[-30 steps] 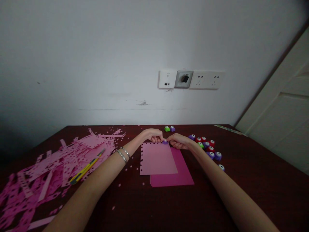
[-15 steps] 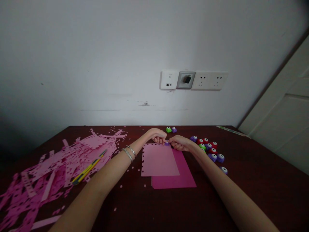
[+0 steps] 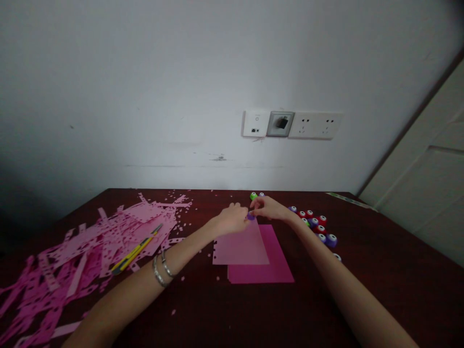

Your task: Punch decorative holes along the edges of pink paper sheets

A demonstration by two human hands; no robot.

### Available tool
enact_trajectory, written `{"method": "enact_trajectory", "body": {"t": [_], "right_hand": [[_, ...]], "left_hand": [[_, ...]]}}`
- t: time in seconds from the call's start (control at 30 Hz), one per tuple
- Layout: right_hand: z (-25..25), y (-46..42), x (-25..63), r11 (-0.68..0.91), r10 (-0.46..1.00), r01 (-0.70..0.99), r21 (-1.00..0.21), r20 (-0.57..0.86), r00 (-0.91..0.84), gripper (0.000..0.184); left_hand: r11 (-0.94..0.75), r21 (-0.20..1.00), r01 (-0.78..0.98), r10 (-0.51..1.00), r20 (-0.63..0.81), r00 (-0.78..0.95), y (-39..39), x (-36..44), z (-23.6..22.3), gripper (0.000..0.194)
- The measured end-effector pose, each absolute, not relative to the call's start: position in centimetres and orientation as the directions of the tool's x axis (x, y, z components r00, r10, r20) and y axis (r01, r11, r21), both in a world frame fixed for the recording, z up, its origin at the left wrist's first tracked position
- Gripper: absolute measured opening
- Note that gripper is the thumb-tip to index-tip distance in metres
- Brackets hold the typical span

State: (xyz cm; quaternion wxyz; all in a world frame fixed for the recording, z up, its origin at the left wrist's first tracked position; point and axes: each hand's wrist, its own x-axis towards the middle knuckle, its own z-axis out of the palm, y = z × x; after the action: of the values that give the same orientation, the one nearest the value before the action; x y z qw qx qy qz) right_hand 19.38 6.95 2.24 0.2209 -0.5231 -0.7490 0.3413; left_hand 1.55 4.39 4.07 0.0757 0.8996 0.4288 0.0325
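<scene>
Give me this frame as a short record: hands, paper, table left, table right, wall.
Left hand: at the purple punch, grip unclear
Right hand: at the same punch, grip unclear
Paper: light pink sheet, left edge notched, overlapping darker pink sheet
Table left: pink scraps, yellow cutter
Table right: colored punches
Wall: sockets, black plug

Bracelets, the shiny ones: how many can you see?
2: one bracelet is around the left forearm, nearer the left hand; the other bracelet is beside it, farther up.
</scene>
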Motion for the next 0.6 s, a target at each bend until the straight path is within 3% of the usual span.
{"method": "enact_trajectory", "body": {"t": [0.07,0.2,0.6], "right_hand": [[2.0,7.0,19.2,0.344,0.912,0.672,-0.656,0.063,-0.405,0.032],[1.0,6.9,19.0,0.409,0.891,0.731,-0.547,0.066,-0.449,0.048],[0.3,7.3,19.4,0.405,0.894,0.710,-0.577,0.089,-0.438,0.039]], "left_hand": [[-0.675,0.091,0.732,0.729,-0.070,0.681,2.7,1.2,3.5,0.056],[-0.698,0.138,0.703,0.656,-0.270,0.705,0.7,1.1,2.4,0.084],[-0.659,0.176,0.731,0.662,-0.326,0.675,0.0,1.2,1.5,0.087]]}}
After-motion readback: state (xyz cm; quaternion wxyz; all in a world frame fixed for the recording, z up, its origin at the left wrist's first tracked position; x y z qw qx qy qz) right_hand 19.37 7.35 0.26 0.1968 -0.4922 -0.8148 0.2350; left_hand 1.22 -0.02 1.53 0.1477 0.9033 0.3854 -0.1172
